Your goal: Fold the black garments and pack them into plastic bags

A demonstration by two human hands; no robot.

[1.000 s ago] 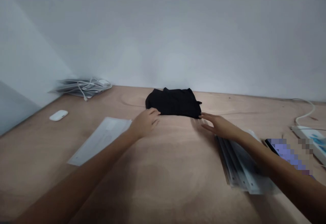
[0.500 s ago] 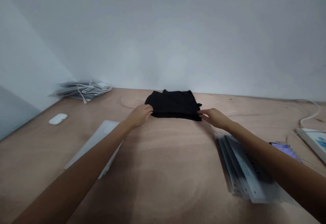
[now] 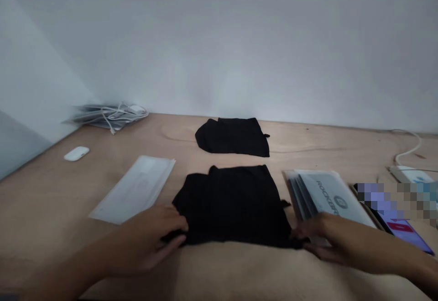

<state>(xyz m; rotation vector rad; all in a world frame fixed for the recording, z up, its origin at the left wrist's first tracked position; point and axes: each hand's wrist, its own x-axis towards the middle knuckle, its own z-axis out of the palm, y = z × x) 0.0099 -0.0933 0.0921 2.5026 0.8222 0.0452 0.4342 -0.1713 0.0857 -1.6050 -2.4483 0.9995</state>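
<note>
A: Obs, head view. Near cloth [image 3: 234, 205], black, folded, lies flat on table [image 3: 219, 269], centre-front. Far cloth [image 3: 233, 136], same sort, sits behind it w/ bare wood between, apart.

B: Hands?

A: L hand [image 3: 150, 241] at near cloth's front-left corner, fingers curled onto the edge; looks like a pinch but thumb side hidden, so can't tell if it's truly gripped. R hand [image 3: 328, 241] at front-right corner, fingers flat-ish and low, tips touching the hem; grip vs. press, can't tell either.

B: Handling est.?

A: Soft, limp, light, judging by draped edges and small wrinkles. No stiffness: lifted from one corner the fold would prob. sag open. Not fragile. Matte fabric on raw wood, so prob. drags rather than slides freely.

B: Where to hold?

A: Both front corners, all layers pinched together, or flat palms under each side edge. Small tab sticks out at right edge; poor hold pt.

B: Surroundings?

A: Clear bag [image 3: 135, 189] just left of near cloth. Stack of bags [image 3: 325, 193] just right, under R wrist. Phone [image 3: 405, 232] further right. Mouse [image 3: 76, 153] and cables [image 3: 109, 113] far left.
</note>
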